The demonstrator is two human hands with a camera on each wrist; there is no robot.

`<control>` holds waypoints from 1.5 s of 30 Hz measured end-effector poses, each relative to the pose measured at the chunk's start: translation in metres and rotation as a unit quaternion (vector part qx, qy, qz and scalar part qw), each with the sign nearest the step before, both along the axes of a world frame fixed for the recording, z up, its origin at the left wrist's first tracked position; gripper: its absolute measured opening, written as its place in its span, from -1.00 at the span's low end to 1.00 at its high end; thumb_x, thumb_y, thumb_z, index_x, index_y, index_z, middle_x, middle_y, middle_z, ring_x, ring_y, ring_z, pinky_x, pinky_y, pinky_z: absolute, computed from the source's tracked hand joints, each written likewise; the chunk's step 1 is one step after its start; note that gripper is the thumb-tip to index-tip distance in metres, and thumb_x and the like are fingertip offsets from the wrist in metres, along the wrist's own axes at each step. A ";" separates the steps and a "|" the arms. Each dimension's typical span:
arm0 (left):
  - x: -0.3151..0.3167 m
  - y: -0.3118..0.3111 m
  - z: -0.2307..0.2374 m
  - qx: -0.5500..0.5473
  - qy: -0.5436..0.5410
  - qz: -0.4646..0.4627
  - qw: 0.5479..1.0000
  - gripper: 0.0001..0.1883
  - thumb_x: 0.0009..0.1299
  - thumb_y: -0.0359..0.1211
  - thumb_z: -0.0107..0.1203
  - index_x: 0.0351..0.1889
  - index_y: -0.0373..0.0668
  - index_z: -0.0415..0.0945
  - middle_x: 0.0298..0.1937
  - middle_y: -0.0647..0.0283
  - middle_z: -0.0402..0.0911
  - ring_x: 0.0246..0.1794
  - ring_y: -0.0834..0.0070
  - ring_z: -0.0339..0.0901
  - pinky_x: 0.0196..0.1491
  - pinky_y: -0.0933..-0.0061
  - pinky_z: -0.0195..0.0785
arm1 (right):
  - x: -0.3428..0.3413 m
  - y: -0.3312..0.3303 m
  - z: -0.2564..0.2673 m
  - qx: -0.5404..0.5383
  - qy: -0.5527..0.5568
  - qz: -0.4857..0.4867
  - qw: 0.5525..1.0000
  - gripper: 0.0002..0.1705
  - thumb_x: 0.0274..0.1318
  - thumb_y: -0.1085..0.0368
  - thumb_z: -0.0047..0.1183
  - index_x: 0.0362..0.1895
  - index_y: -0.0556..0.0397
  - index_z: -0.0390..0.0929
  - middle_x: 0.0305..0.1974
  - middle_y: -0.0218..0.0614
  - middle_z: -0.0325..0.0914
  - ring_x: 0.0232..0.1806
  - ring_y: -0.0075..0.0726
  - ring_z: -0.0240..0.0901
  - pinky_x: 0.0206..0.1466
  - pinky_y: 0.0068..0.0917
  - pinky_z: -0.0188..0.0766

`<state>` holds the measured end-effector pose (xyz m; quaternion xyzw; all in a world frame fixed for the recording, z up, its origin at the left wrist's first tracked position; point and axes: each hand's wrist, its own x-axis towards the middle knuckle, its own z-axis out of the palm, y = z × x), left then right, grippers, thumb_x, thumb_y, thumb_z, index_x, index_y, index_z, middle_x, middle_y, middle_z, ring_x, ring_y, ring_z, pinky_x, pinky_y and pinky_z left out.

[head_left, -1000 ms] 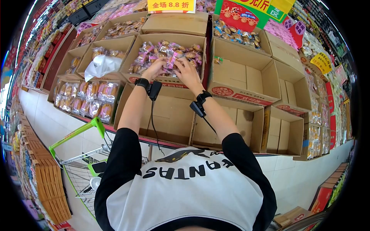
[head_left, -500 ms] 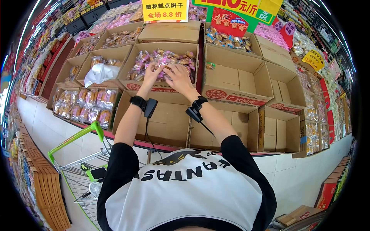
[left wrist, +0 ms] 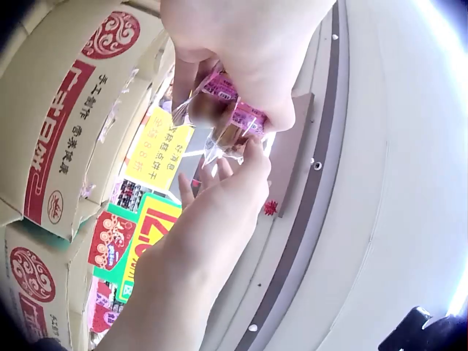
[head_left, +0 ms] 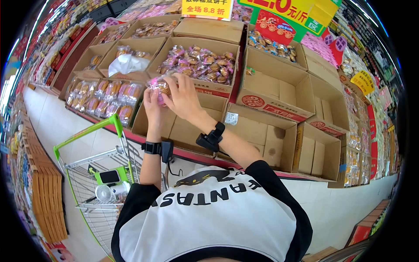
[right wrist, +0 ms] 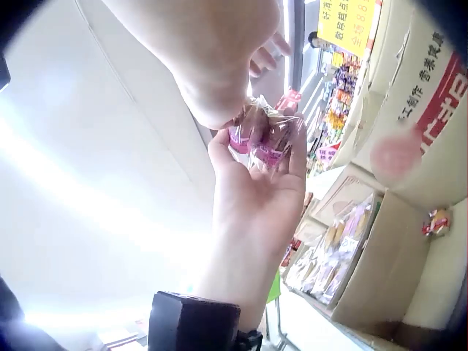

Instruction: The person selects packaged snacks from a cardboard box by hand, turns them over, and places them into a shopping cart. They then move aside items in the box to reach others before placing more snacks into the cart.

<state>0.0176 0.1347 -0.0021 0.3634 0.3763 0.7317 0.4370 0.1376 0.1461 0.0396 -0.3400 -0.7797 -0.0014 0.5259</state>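
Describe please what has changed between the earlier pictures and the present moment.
Both hands, left and right, have moved from over the pile in the pastry box toward the person's left and closer to the body. They now hold wrapped pastries away from the pile. The white bag and the cart stayed.

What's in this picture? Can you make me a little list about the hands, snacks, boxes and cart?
Left hand: holding wrapped snacks
Right hand: touching the same snacks
Snack labels: pink
Snack box: cardboard, behind the hands, piled with more wrapped snacks
White plastic: over the next box, on the left
Cart: green handle, lower left
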 end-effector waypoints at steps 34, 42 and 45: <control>-0.068 -0.358 0.009 -0.288 0.122 0.422 0.851 -0.76 0.23 -0.25 -0.02 -0.54 -0.19 0.24 -0.57 0.46 0.18 -0.52 0.74 0.12 -0.46 0.72 0.00 | -0.146 -0.216 -0.024 -0.457 -0.109 0.662 0.585 -0.15 -0.22 0.00 0.15 0.07 0.12 0.00 -0.21 -0.11 0.18 -0.14 -0.28 0.23 -0.20 -0.49 0.34; -0.047 -0.414 -0.008 -0.385 0.087 0.432 0.811 -0.73 0.23 -0.19 -0.04 -0.50 -0.21 0.34 -0.58 0.42 0.30 -0.55 0.76 0.19 -0.54 0.69 0.05 | -0.148 -0.259 -0.044 -0.442 -0.241 0.679 0.535 0.07 -0.37 -0.16 0.18 0.10 0.24 -0.06 0.07 0.13 0.03 0.15 0.03 0.00 0.16 -0.27 0.00; -0.040 -0.435 -0.019 -0.397 0.074 0.416 0.815 -0.71 0.23 -0.19 -0.05 -0.52 -0.24 0.36 -0.59 0.42 0.29 -0.56 0.74 0.19 -0.53 0.69 0.06 | -0.145 -0.277 -0.062 -0.413 -0.266 0.684 0.538 0.10 -0.39 -0.18 0.18 0.13 0.23 -0.08 0.08 0.15 0.01 0.16 0.07 -0.02 0.16 -0.25 0.00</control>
